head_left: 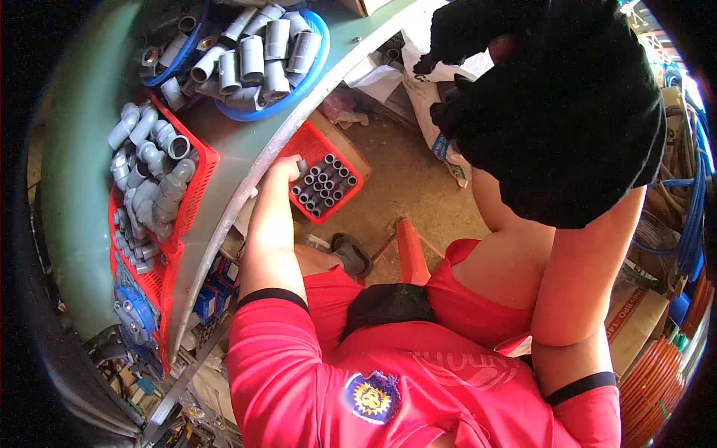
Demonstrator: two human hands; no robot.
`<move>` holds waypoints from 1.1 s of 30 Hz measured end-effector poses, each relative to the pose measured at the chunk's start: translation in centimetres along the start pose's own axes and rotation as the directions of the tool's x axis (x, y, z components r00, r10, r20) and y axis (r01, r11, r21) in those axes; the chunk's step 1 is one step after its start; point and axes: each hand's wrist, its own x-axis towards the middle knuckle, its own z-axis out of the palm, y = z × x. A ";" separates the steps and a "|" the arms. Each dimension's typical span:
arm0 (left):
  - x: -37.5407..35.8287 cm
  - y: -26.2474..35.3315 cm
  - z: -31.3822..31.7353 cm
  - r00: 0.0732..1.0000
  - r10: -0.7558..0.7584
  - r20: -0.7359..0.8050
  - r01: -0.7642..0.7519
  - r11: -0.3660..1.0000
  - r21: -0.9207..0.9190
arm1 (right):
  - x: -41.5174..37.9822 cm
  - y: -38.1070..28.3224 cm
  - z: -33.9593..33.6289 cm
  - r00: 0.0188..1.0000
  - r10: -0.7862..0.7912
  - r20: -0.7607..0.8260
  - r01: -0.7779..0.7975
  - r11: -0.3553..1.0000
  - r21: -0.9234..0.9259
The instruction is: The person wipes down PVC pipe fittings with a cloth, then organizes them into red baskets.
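Observation:
My left hand (pixel 282 170) reaches down to the near-left rim of a red basket (pixel 358 185). Its fingers are closed on a short grey pipe fitting (pixel 302 166) at the basket's edge. Inside the basket, several grey pipe fittings (pixel 320 184) stand on end in rows, their round openings facing up. A large black cloth-like shape (pixel 567 112) covers the end of my right arm, so the right hand and its fingers are hidden.
On the green table (pixel 224 142) to the left, a blue basin (pixel 323 63) holds grey couplings. Beside it, a red crate (pixel 205 160) is piled with grey elbows. An orange cone-like piece (pixel 411 250) stands between my legs. Blue coils (pixel 694 194) and a cardboard box (pixel 635 321) are at right.

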 end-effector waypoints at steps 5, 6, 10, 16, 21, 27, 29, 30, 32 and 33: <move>2.3 -2.5 0.7 0.986 0.081 0.147 -0.075 0.996 -0.050 | 0.0 -0.2 -0.1 1.000 0.008 -0.014 -0.008 1.000 0.006; 0.9 -1.7 -0.2 0.988 0.047 0.147 -0.035 0.996 -0.081 | -0.1 0.0 0.0 1.000 0.012 -0.017 -0.012 1.000 0.012; -2.7 1.2 -2.7 0.985 -0.115 0.125 0.148 0.944 -0.294 | -0.3 -0.3 -0.2 1.000 0.015 -0.024 -0.014 1.000 0.017; 0.6 0.8 0.5 0.973 0.060 -0.224 -0.139 0.923 -0.359 | -0.6 -0.3 -0.3 0.999 0.012 -0.038 -0.010 0.999 0.036; -1.6 5.5 0.3 0.994 0.004 -0.107 -0.038 0.946 -0.321 | -0.6 0.0 -0.1 0.998 0.016 -0.055 -0.014 0.999 0.041; -2.3 7.0 1.6 0.989 -0.024 -0.145 -0.008 0.976 -0.219 | -0.5 0.0 -0.2 0.997 0.008 -0.071 -0.005 0.999 0.049; -3.6 7.9 1.2 0.991 -0.035 -0.128 0.011 0.983 -0.185 | -0.4 0.1 -0.1 0.997 0.010 -0.080 -0.006 0.999 0.048; -4.0 8.2 1.0 0.992 -0.015 -0.129 -0.013 0.977 -0.213 | -0.3 0.2 0.0 0.997 0.010 -0.083 -0.006 0.999 0.050; -4.4 8.5 1.1 0.991 0.020 -0.132 -0.056 0.960 -0.273 | -0.2 0.4 0.0 0.996 0.010 -0.091 -0.006 0.999 0.052; -4.1 8.2 1.5 0.989 0.024 -0.147 -0.061 0.964 -0.257 | -0.2 0.4 0.1 0.996 0.008 -0.091 -0.004 0.999 0.053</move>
